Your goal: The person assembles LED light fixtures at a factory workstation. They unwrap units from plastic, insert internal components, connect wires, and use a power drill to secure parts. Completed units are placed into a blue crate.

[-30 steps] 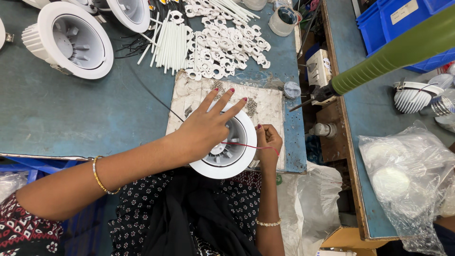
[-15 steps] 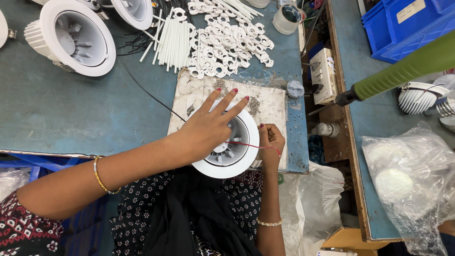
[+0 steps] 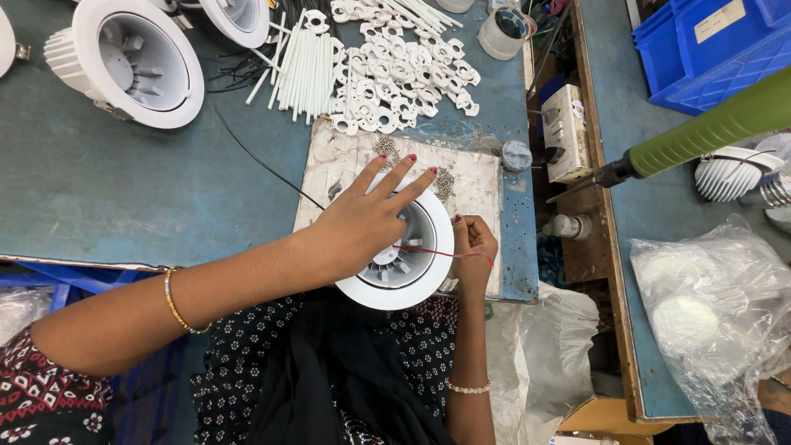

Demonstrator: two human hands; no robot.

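Both hands are on it: your left hand (image 3: 362,218) lies spread flat over the white downlight housing (image 3: 412,284) on the work board (image 3: 478,177), right hand (image 3: 471,247) just beside pinching the thin red wire (image 3: 437,252), which looks floppy, so grip near its end.

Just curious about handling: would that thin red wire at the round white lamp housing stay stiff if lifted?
Probably floppy: the thin red wire sags slightly between the round white lamp housing and the right hand. It looks very light, likely needing a fingertip pinch.
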